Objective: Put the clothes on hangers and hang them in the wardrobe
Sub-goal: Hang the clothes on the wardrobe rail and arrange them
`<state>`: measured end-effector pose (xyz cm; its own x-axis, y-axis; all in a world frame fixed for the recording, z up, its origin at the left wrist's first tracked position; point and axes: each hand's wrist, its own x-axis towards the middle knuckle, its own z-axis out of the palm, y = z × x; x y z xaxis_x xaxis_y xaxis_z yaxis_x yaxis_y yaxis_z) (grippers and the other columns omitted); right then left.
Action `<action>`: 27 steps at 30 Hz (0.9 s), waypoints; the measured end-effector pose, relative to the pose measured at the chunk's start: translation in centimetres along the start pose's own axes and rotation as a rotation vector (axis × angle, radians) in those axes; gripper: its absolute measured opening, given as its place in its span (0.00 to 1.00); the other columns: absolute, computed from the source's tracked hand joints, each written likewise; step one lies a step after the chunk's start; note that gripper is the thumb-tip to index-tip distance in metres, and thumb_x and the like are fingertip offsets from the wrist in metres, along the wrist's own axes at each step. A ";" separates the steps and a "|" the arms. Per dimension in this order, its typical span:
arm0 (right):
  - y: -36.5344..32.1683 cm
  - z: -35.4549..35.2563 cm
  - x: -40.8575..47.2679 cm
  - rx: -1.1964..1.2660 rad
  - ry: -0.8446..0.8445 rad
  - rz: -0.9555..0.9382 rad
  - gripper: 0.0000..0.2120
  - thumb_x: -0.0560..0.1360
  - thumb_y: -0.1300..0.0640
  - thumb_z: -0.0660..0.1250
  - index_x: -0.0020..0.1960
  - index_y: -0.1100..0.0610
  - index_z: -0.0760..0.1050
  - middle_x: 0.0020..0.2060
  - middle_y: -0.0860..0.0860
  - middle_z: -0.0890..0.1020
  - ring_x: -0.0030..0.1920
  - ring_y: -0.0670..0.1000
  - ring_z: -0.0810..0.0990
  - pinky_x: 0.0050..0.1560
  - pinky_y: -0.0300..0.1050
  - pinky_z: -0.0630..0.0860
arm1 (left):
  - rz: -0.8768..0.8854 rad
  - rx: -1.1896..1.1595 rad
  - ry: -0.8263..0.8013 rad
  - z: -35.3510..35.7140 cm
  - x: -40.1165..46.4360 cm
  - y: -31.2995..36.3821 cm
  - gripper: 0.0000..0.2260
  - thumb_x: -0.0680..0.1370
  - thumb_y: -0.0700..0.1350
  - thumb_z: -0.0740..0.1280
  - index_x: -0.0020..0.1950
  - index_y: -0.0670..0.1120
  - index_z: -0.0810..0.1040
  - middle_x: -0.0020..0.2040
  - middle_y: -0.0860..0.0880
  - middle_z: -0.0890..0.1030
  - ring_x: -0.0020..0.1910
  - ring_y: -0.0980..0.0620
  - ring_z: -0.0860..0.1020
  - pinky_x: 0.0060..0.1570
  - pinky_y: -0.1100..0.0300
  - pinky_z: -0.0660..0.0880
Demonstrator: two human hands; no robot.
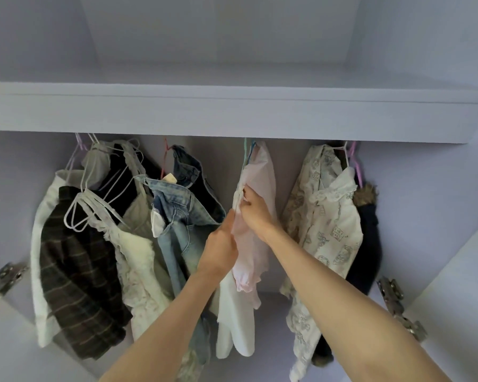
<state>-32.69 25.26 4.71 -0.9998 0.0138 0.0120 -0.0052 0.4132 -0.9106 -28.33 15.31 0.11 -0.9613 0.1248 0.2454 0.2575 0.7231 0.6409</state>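
Observation:
A pale pink garment (pixel 261 175) hangs from a green hanger (pixel 245 150) in the middle of the wardrobe. My right hand (pixel 255 208) pinches its front edge near the top. My left hand (pixel 221 248) grips the same edge lower down, fingers curled round the cloth. A white piece (pixel 233 323) hangs below the pink one. Both forearms reach up from the bottom of the view. The rail is hidden behind the shelf front (pixel 232 117).
Left of my hands hang blue jeans (pixel 177 216), a white lace top (pixel 135 257) and a dark plaid garment (pixel 75 271). On the right hang a printed cream shirt (pixel 326 216) and a dark fur-trimmed coat (pixel 367 230). Door hinges (pixel 392 296) sit at both sides.

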 end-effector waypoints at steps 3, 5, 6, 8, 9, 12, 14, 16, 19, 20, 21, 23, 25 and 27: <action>0.0 -0.3 0.2 0.019 -0.047 0.002 0.21 0.79 0.63 0.50 0.72 0.56 0.61 0.69 0.53 0.68 0.67 0.55 0.68 0.63 0.45 0.66 | -0.005 -0.007 -0.007 -0.2 -0.2 0.2 0.27 0.78 0.32 0.55 0.76 0.44 0.51 0.51 0.38 0.78 0.48 0.44 0.76 0.41 0.67 0.65; 0.1 -0.6 0.5 0.015 -0.056 0.030 0.21 0.81 0.57 0.50 0.74 0.54 0.57 0.71 0.52 0.64 0.70 0.54 0.64 0.65 0.44 0.64 | -0.001 -0.028 -0.036 -0.1 -0.3 0.9 0.27 0.78 0.33 0.55 0.76 0.44 0.51 0.54 0.38 0.77 0.51 0.44 0.76 0.43 0.66 0.66; 0.2 -0.8 0.6 -0.024 -0.067 0.035 0.22 0.82 0.54 0.51 0.75 0.54 0.56 0.70 0.51 0.66 0.70 0.55 0.64 0.64 0.45 0.64 | 0.013 -0.041 -0.057 -0.1 -0.4 1.3 0.26 0.79 0.34 0.56 0.76 0.43 0.52 0.59 0.38 0.76 0.56 0.43 0.75 0.48 0.63 0.68; 0.4 -1.3 0.2 -0.150 -0.093 0.020 0.24 0.81 0.50 0.51 0.75 0.55 0.55 0.66 0.52 0.69 0.69 0.56 0.67 0.60 0.45 0.66 | 0.068 -0.053 -0.094 -0.2 -0.7 1.6 0.24 0.79 0.35 0.57 0.74 0.39 0.55 0.67 0.40 0.70 0.64 0.42 0.71 0.59 0.56 0.68; 0.6 -1.6 -0.4 -0.200 -0.097 -0.009 0.25 0.81 0.51 0.52 0.76 0.56 0.52 0.68 0.53 0.68 0.69 0.56 0.66 0.61 0.45 0.66 | 0.098 -0.045 -0.103 -0.3 -1.0 1.4 0.22 0.79 0.36 0.57 0.73 0.38 0.57 0.69 0.41 0.68 0.66 0.42 0.69 0.62 0.53 0.67; 1.4 -1.5 -2.9 -0.312 -0.013 -0.168 0.29 0.80 0.53 0.55 0.76 0.57 0.47 0.75 0.53 0.55 0.74 0.52 0.55 0.71 0.43 0.54 | 0.123 0.097 -0.071 -1.1 -2.4 -0.3 0.25 0.80 0.44 0.58 0.75 0.40 0.54 0.74 0.42 0.58 0.74 0.45 0.56 0.70 0.51 0.59; 2.0 -0.5 -4.8 -0.444 0.057 -0.304 0.29 0.80 0.52 0.56 0.76 0.57 0.48 0.76 0.53 0.52 0.75 0.51 0.50 0.73 0.46 0.48 | 0.082 0.280 -0.011 -2.3 -4.5 -2.0 0.26 0.81 0.47 0.56 0.76 0.43 0.52 0.76 0.45 0.52 0.75 0.46 0.48 0.72 0.49 0.53; 2.1 1.2 -6.8 -0.619 0.065 -0.454 0.29 0.80 0.48 0.53 0.76 0.58 0.50 0.75 0.55 0.54 0.75 0.53 0.51 0.74 0.52 0.49 | 0.029 0.387 0.035 -3.9 -7.6 -3.8 0.25 0.81 0.48 0.56 0.76 0.46 0.51 0.77 0.47 0.48 0.76 0.47 0.44 0.73 0.49 0.48; 2.7 5.5 -10.3 -0.778 -0.058 -0.640 0.30 0.76 0.45 0.49 0.73 0.61 0.59 0.71 0.58 0.65 0.71 0.57 0.63 0.70 0.59 0.56 | -0.106 0.418 0.108 -5.9 -13.8 -7.6 0.25 0.81 0.47 0.56 0.76 0.49 0.51 0.77 0.49 0.47 0.75 0.49 0.41 0.72 0.51 0.44; 3.1 7.5 -11.5 -0.813 -0.115 -0.680 0.30 0.76 0.45 0.50 0.72 0.62 0.62 0.69 0.58 0.68 0.69 0.58 0.67 0.68 0.59 0.58 | -0.173 0.415 0.137 -6.5 -16.2 -9.0 0.25 0.81 0.48 0.56 0.76 0.49 0.51 0.77 0.49 0.48 0.75 0.50 0.40 0.72 0.52 0.43; 3.5 9.4 -12.8 -0.840 -0.169 -0.708 0.30 0.76 0.45 0.51 0.71 0.61 0.63 0.68 0.58 0.70 0.68 0.57 0.69 0.66 0.58 0.59 | -0.246 0.411 0.156 -6.9 -18.9 -10.5 0.25 0.81 0.48 0.57 0.76 0.49 0.53 0.77 0.48 0.49 0.74 0.51 0.40 0.71 0.53 0.42; 4.2 13.4 -15.9 -0.858 -0.286 -0.734 0.31 0.75 0.44 0.49 0.73 0.60 0.61 0.69 0.57 0.68 0.69 0.57 0.68 0.67 0.57 0.57 | -0.377 0.453 0.159 -7.8 -24.8 -12.8 0.24 0.80 0.48 0.58 0.75 0.48 0.57 0.76 0.46 0.53 0.75 0.46 0.46 0.71 0.48 0.47; 4.6 17.2 -19.7 -0.848 -0.418 -0.778 0.34 0.74 0.41 0.43 0.75 0.59 0.55 0.73 0.56 0.61 0.73 0.56 0.61 0.71 0.55 0.50 | -0.485 0.534 0.165 -8.9 -31.2 -14.6 0.22 0.77 0.49 0.58 0.70 0.45 0.67 0.71 0.41 0.66 0.70 0.38 0.63 0.63 0.40 0.66; 4.5 20.5 -24.1 -0.828 -0.552 -0.818 0.39 0.71 0.37 0.35 0.76 0.56 0.47 0.75 0.53 0.53 0.75 0.52 0.51 0.73 0.53 0.43 | -0.613 0.555 0.194 -10.0 -37.8 -15.5 0.23 0.73 0.52 0.57 0.65 0.44 0.73 0.66 0.40 0.73 0.64 0.36 0.71 0.54 0.39 0.72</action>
<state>-8.95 8.08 -8.11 -0.5871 -0.8045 0.0900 -0.8030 0.5646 -0.1908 4.97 -7.44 -11.82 -0.8685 -0.4799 0.1239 -0.4375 0.8597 0.2636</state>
